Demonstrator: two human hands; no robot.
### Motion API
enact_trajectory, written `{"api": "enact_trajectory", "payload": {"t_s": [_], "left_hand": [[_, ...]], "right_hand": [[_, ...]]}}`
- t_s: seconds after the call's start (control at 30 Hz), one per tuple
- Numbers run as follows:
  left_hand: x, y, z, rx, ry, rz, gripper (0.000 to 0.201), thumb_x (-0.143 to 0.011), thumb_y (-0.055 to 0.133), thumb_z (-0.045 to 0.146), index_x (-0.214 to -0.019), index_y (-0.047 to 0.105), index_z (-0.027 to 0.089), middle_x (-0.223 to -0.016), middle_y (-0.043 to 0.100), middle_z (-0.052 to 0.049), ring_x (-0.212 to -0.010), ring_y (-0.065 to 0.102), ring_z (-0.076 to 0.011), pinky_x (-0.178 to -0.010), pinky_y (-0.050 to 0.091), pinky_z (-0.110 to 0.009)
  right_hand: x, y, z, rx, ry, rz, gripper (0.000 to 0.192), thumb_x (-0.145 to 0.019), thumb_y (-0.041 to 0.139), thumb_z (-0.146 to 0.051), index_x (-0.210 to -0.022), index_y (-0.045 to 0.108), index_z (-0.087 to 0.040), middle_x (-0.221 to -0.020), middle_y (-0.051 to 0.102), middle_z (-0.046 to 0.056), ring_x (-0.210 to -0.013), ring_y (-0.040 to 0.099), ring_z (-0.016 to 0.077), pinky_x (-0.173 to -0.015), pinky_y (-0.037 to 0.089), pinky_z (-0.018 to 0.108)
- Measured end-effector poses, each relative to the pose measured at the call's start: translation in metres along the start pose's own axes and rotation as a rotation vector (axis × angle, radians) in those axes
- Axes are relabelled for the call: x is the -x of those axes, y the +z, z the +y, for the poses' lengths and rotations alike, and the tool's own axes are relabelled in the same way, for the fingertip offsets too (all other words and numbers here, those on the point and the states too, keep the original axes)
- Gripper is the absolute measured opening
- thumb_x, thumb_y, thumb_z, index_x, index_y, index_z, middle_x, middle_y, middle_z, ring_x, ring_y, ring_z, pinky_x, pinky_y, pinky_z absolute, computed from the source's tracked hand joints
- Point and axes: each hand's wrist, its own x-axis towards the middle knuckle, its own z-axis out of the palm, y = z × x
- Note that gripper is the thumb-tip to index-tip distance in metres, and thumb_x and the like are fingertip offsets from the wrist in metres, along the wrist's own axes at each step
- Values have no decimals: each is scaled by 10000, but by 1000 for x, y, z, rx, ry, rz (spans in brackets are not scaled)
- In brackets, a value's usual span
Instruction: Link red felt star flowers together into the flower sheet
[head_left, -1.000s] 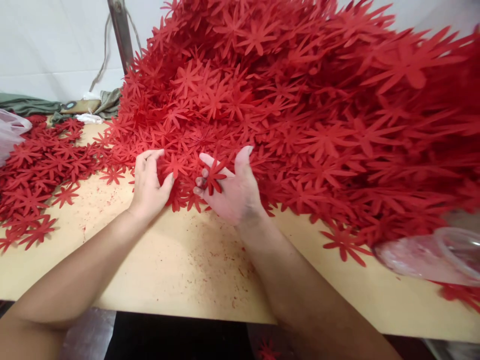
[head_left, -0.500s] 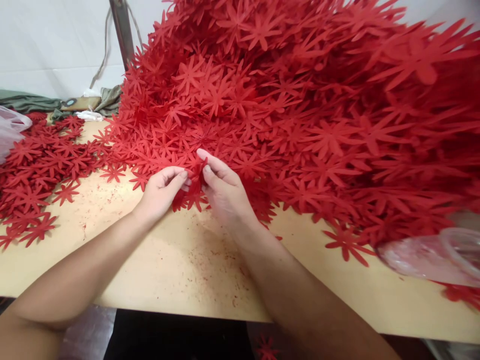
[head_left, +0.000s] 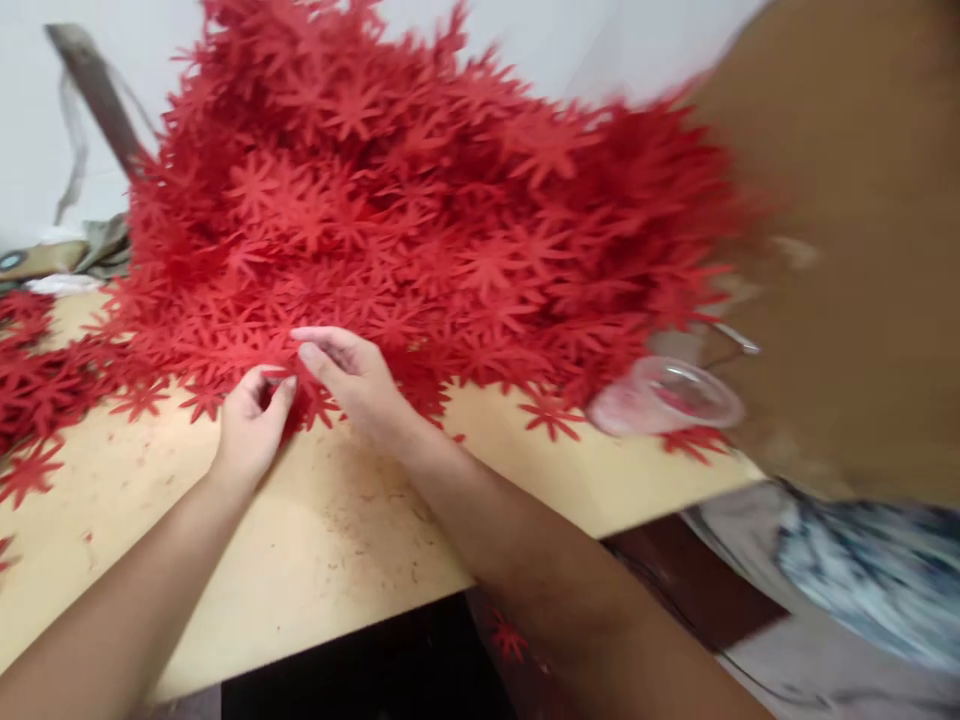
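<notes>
Fingertips of the left hand (head_left: 251, 425) and right hand (head_left: 352, 375) met, apparently pinched on one red flower cutout (head_left: 300, 385) at the foot of the big red pile (head_left: 420, 200) on the tan table (head_left: 330, 530); blur hid the grip.

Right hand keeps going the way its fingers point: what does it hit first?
The right hand points up and left, fingertips already at the edge of the red flower cutout pile. It would likely meet those cutouts at once; the left hand sits just below that line. Blur leaves depth unclear.
</notes>
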Motion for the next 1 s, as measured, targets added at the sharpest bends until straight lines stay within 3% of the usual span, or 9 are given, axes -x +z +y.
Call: {"api": "enact_trajectory", "payload": {"t_s": [0.13,0.2,0.3,0.4,0.5,0.57,0.67,0.83,1.0], "left_hand": [[-4,-4,-4,-478,411,-63,77,-799,599,270,-835,621,206,-926,670,-46,-908,615,-203,-866,448,-380],[-4,-6,-1,-575,581,-47,65,-783,619,247,-843,618,221,-996,674,-58,-987,611,-243,-910,422,-437],[-3,-7,5,-654,696,-28,69,-778,620,222,-843,605,244,-1019,673,-64,-1012,600,-292,-936,361,-510],[0,-5,9,-692,738,-37,91,-776,610,199,-842,597,259,-1002,677,-53,-994,607,-314,-930,307,-530],[2,-2,9,-683,820,-63,137,-763,623,178,-857,579,266,-944,695,-47,-919,632,-287,-887,317,-494],[2,-1,9,-689,851,-80,150,-766,623,176,-870,566,267,-920,703,-47,-889,640,-272,-865,325,-475],[2,-1,7,-704,848,-98,134,-775,617,190,-868,558,267,-901,703,-41,-871,646,-258,-853,332,-456],[1,-4,5,-705,832,-111,87,-782,606,218,-856,575,252,-890,702,-50,-840,649,-258,-876,342,-455],[0,-2,3,-709,819,-114,30,-815,584,230,-845,580,233,-876,706,-43,-823,660,-236,-859,386,-429]], "right_hand": [[-2,-20,-17,320,-137,26,197,-805,630,-395,-880,690,-222,-917,629,32,-877,589,121,-820,509,277],[6,-40,-40,466,-245,32,185,-802,642,-401,-845,700,-231,-919,632,32,-900,581,134,-836,495,296],[26,-86,-82,639,-330,128,183,-780,672,-426,-762,698,-246,-901,650,24,-936,580,161,-918,448,352],[48,-147,-115,895,-248,344,196,-710,741,-376,-633,655,-217,-764,622,21,-847,557,186,-912,421,407],[65,-205,-128,1232,-7,508,148,-696,725,-255,-614,626,-182,-696,547,25,-780,524,187,-894,406,427],[71,-233,-127,1445,166,478,133,-652,751,-240,-675,640,-171,-746,540,46,-858,525,218,-909,392,427],[73,-252,-120,1599,379,357,337,-546,820,-282,-801,643,-148,-848,558,84,-897,525,235,-825,411,375],[63,-254,-102,1589,687,111,318,-467,840,-212,-675,610,-145,-662,577,46,-644,526,156,-628,389,303],[53,-248,-99,1661,936,-135,263,-609,785,-272,-808,679,-135,-844,686,121,-789,629,218,-676,446,298]]}}
